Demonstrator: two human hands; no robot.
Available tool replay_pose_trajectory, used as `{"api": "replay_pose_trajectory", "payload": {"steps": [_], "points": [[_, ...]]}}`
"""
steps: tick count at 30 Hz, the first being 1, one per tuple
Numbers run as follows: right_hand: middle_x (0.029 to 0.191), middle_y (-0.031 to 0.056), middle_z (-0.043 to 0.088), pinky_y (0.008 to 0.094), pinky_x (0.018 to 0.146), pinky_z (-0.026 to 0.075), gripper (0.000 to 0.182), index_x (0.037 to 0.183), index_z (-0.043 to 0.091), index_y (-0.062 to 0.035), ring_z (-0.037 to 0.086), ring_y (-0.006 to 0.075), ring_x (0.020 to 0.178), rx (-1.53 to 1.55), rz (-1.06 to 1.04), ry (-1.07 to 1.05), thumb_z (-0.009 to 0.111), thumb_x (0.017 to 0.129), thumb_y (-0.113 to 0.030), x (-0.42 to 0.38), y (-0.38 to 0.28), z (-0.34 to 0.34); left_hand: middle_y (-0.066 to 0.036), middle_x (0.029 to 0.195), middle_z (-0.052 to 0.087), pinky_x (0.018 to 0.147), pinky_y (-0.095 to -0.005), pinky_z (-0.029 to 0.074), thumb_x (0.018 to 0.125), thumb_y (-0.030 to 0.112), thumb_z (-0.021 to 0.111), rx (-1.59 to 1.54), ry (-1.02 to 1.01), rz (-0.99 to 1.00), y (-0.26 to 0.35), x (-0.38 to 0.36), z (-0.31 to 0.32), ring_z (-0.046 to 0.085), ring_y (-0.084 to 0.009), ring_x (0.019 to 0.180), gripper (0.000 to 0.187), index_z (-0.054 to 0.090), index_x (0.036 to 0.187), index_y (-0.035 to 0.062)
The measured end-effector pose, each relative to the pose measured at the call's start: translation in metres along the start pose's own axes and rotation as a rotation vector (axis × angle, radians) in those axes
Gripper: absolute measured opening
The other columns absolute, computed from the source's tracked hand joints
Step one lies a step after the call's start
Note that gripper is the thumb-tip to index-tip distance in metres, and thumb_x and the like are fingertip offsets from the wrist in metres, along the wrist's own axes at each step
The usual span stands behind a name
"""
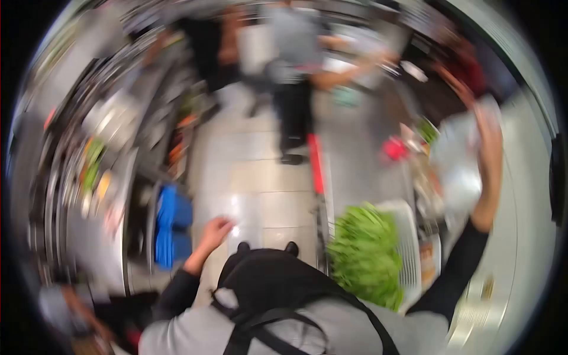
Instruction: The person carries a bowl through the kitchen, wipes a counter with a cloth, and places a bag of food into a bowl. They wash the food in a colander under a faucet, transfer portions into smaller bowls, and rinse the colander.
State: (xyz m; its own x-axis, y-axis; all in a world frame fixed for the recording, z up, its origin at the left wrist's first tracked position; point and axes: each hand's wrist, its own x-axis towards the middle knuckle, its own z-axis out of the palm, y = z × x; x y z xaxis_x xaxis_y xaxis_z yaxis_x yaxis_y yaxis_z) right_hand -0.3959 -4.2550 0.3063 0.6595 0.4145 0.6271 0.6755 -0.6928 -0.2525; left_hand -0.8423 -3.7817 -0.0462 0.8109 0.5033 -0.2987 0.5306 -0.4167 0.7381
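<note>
My left hand [218, 232] hangs low over the tiled floor, its fingers loosely curled, with nothing visible in them. On the right, my right hand [486, 127] is raised, gripping a clear plastic bag [461, 168]; motion blur softens its fingers. Below the bag, a heap of green leafy lettuce [364, 254] fills much of a white slotted crate [407, 242] on the metal counter [370, 171] beside me. Neither hand touches the lettuce.
A person in a grey shirt [296, 38] reaches over the counter's far end. Another in black [204, 50] stands left of them. A red sleeve [467, 65] shows at upper right. Blue containers [173, 228] sit under the left counter. A person [65, 310] is at lower left.
</note>
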Motion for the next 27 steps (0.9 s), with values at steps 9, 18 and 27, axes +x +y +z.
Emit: {"api": "replay_pose_trajectory", "payload": {"steps": [9, 18, 27], "points": [[0.113, 0.0101, 0.062, 0.0473, 0.089, 0.053, 0.027, 0.12, 0.054, -0.0018, 0.064, 0.0232, 0.1, 1.748, 0.364, -0.773, 0.049, 0.1, -0.02, -0.051, -0.322, 0.177, -0.024, 0.145, 0.033, 0.108, -0.043, 0.034, 0.076, 0.045, 0.078, -0.297, 0.44, 0.768, 0.201, -0.037, 0.014, 0.038, -0.0367, 0.133, 0.102, 0.02, 0.149, 0.0021], [0.11, 0.0106, 0.061, 0.0372, 0.088, 0.052, 0.031, 0.124, 0.045, -0.0034, 0.062, 0.0201, 0.101, 1.837, 0.192, -1.27, 0.055, 0.098, -0.018, -0.143, -0.536, 0.252, -0.006, 0.092, 0.062, 0.082, -0.0303, 0.047, 0.09, 0.014, 0.058, -0.748, 0.902, 0.379, 0.033, -0.113, -0.075, 0.059, -0.0168, 0.091, 0.018, 0.06, 0.101, 0.0002], [0.118, 0.0083, 0.057, 0.0282, 0.082, 0.05, 0.043, 0.128, 0.048, -0.0034, 0.058, 0.0137, 0.098, 1.259, -0.776, -1.692, 0.065, 0.089, -0.008, -0.313, -0.685, 0.286, -0.002, 0.098, 0.061, 0.083, -0.0286, 0.048, 0.101, 0.03, 0.048, -1.568, 0.937, 0.003, -0.135, -0.265, -0.156, 0.059, -0.0124, 0.087, 0.029, 0.059, 0.114, 0.0069]]}}
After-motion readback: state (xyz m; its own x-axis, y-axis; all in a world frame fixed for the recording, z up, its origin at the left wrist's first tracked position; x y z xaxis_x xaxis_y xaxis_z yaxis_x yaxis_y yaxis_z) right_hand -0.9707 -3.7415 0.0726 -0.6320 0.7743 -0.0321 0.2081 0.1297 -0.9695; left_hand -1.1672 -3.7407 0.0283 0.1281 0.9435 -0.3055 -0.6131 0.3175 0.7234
